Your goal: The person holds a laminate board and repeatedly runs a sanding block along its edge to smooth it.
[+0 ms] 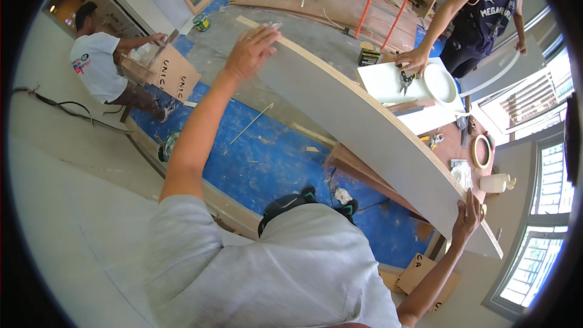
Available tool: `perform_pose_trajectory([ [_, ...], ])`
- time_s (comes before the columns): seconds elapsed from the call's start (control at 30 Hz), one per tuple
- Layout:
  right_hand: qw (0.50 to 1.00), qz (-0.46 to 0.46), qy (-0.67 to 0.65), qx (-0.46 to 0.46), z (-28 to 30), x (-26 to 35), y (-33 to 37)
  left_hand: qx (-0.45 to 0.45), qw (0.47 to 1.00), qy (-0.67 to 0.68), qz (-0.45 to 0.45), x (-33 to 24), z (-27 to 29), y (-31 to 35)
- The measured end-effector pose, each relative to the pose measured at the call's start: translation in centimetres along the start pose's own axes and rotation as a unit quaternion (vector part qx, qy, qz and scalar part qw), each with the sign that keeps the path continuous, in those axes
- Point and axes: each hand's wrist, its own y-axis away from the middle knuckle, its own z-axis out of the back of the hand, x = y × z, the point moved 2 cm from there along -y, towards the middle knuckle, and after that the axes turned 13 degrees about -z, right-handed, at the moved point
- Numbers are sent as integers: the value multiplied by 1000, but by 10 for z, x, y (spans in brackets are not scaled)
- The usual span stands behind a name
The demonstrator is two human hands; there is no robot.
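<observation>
A long panel [358, 127] with a pale grey face and a bare plywood edge slants across in front of me, from upper left to lower right. My left hand [252, 51] grips its far left end, the fingers laid over the plywood edge. Beside those fingertips is a small shiny bit I cannot make out. Near the other end, my right hand [466, 222] holds the panel's edge, fingers pointing up. Beyond the panel is a workbench [452, 140] bearing white sheet pieces [382, 82], a white ring-shaped roll [441, 84] and dark-handled snips [407, 80].
At right, a person in a dark sleeveless top [480, 18] reaches toward the snips. Another in a white T-shirt [97, 64] handles a brown cardboard box [173, 73]. An orange ladder [388, 3] stands behind. Blue sheeting [243, 146] covers the floor; a tape roll [481, 152] and white bottle [495, 183] sit right.
</observation>
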Motion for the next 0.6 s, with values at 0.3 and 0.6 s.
perform_pose_trajectory([
  [0.3, 1000, -12, -5, -1, -5, 1, 0, -54, 991, -42, 117, 101, -15, 37],
  [0.6, 994, -102, 0, 32, 8, 9, 12, -101, 992, -40, 60, -42, -33, -13],
])
